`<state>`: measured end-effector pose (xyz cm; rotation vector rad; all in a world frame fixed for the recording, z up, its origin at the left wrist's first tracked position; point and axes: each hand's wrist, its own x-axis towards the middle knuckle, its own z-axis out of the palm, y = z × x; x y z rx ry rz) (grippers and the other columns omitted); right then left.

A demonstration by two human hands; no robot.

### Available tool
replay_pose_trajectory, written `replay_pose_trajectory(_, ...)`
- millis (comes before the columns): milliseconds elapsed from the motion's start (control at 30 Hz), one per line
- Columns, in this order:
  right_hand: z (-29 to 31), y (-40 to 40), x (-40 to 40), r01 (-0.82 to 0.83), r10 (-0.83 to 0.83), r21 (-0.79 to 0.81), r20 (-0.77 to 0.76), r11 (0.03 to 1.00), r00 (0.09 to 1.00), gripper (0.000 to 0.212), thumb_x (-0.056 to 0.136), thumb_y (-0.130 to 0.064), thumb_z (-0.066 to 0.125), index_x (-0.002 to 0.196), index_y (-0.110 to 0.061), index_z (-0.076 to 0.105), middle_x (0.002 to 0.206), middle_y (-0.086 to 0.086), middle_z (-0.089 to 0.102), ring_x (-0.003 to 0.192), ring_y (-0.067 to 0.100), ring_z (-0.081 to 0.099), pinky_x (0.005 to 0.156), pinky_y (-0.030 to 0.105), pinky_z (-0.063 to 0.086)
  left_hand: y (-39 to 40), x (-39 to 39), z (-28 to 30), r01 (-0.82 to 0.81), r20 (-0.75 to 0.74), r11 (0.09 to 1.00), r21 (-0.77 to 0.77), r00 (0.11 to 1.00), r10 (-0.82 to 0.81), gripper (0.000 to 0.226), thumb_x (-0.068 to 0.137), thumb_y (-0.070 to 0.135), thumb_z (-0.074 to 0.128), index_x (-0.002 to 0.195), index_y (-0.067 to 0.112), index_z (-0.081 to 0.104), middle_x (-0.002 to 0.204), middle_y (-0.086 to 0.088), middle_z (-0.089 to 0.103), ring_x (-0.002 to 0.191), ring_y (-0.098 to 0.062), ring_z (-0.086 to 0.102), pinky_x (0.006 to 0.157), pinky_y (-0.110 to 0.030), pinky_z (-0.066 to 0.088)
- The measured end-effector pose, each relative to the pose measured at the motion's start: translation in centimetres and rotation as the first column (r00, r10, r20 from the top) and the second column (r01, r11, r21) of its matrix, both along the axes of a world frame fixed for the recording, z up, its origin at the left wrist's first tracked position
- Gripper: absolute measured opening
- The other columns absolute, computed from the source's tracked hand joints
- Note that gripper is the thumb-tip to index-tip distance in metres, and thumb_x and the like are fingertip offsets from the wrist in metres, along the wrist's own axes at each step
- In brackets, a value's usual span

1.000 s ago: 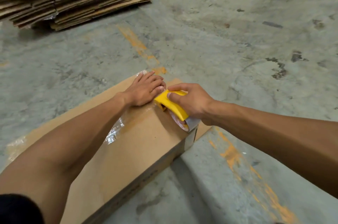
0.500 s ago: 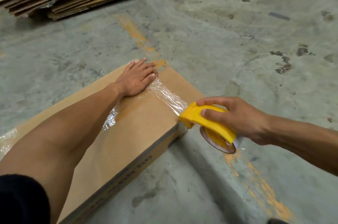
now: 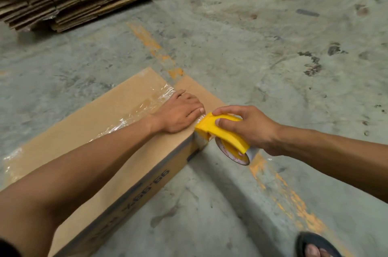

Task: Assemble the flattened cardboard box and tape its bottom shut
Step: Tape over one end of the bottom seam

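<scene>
Brown cardboard box (image 3: 88, 141) at frame centre is mid-taping: left hand (image 3: 178, 113) flat, pinning clear tape, right hand (image 3: 249, 128) clenching the yellow tape dispenser (image 3: 220, 134) at the edge, probably ready to cut.

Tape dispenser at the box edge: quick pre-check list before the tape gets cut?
1. Left hand pressing the tape down on top of the cardboard box: ok.
2. Right hand gripping the yellow tape dispenser: ok.
3. Dispenser nose at the box's top edge: ok.
4. Clear tape lying smooth: not ok, it shows wrinkles.
5. Tape carried down onto the side panel: cannot tell, dispenser hides it.
6. Left fingers clear of the cutter: cannot tell; they sit right beside the dispenser nose.
</scene>
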<state>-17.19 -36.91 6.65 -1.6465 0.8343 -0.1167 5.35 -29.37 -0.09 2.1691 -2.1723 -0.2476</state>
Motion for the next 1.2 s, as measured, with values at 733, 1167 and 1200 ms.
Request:
replay_pose_trajectory(733, -2.2, -1.9, -0.2, -0.065, 0.186, 0.372, -0.3, 0.926, 0.935, 0.025, 0.093, -0.031, 0.062, 0.112, -0.018, 0.071, 0.071, 0.013, 0.059, 0.041, 0.018, 0.048, 0.039, 0.022, 0.046, -0.4, -1.6, 0.1, -0.071, 0.136, 0.997, -0.005, 0.988, 0.071, 0.05, 0.091, 0.068, 0.022, 0.092, 0.031, 0.056, 0.101, 0.008, 0.063, 0.106, -0.019, 0.049, 0.116, -0.044, 0.016)
replay_pose_trajectory(1167, -4.4, -4.6, 0.7, -0.251, 0.376, 0.285, -0.6, 0.925, 0.706, 0.025, 0.097, -0.028, 0.053, 0.076, -0.015, 0.057, 0.062, 0.001, 0.052, 0.038, 0.01, 0.051, 0.034, 0.012, 0.04, 0.0, -2.2, 0.8, -0.091, 0.111, 0.996, 0.026, 0.99, 0.087, 0.042, 0.088, 0.069, 0.028, 0.085, 0.033, 0.048, 0.088, 0.014, 0.054, 0.1, -0.015, 0.047, 0.116, -0.043, 0.016)
replay_pose_trajectory(1200, -5.5, -3.9, -0.3, -0.311, 0.396, 0.247, -0.64, 0.918, 0.659, 0.022, 0.099, -0.025, 0.05, 0.081, -0.014, 0.058, 0.069, 0.002, 0.051, 0.048, 0.011, 0.051, 0.037, 0.011, 0.04, 0.2, -2.0, 0.6, -0.106, 0.101, 0.994, 0.006, 0.989, 0.105, 0.043, 0.088, 0.069, 0.03, 0.086, 0.032, 0.052, 0.09, 0.014, 0.057, 0.102, -0.015, 0.048, 0.116, -0.043, 0.016)
